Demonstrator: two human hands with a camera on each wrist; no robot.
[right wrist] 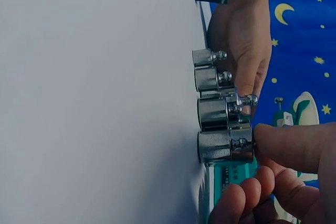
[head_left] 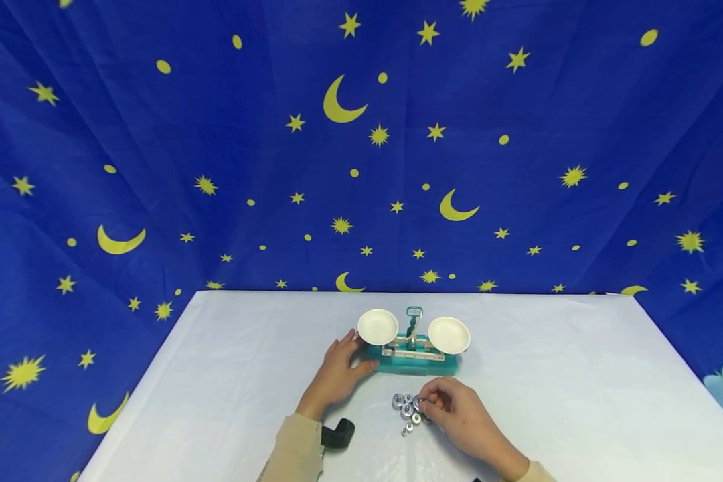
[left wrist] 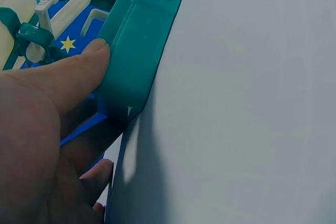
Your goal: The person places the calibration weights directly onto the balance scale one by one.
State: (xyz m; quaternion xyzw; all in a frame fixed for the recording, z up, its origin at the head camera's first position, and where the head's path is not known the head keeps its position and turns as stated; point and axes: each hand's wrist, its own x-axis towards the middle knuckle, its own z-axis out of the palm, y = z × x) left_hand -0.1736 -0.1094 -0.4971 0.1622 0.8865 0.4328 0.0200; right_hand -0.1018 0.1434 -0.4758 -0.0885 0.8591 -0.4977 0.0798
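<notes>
From my end I am seeing the green balance (head_left: 418, 368) standing on the white table (head_left: 548, 375), about midway between its left and right edges and set in from the far edge. The left pan (head_left: 378, 327) and the right pan (head_left: 449, 335) are both facing up and showing their white inner surfaces from rim to rim, with the scale beam (head_left: 412, 354) running across just below them.

I am watching the left hand (head_left: 335, 376) holding the left end of the base (left wrist: 136, 51) in a loose, part-curled grip, the thumb pressing its edge and the fingers reaching round the end, just beside the left pan.

The right hand (head_left: 462, 412) is making a narrow pinch: thumb and forefinger are meeting at a silver weight (right wrist: 248, 153), while the other fingers are curling in. I cannot tell whether that weight is touching the table. The other weights (head_left: 406, 410) are standing on the table in a tight cluster on the near side of the balance, knobs on top, the smallest ones sitting farthest from the far edge; the right hand is partly hiding the group.

A black curved piece (head_left: 339, 434) is showing just beside the left sleeve (head_left: 299, 438), and a blue cloth (head_left: 265, 134) with yellow moons and stars is hanging beyond the far edge.
</notes>
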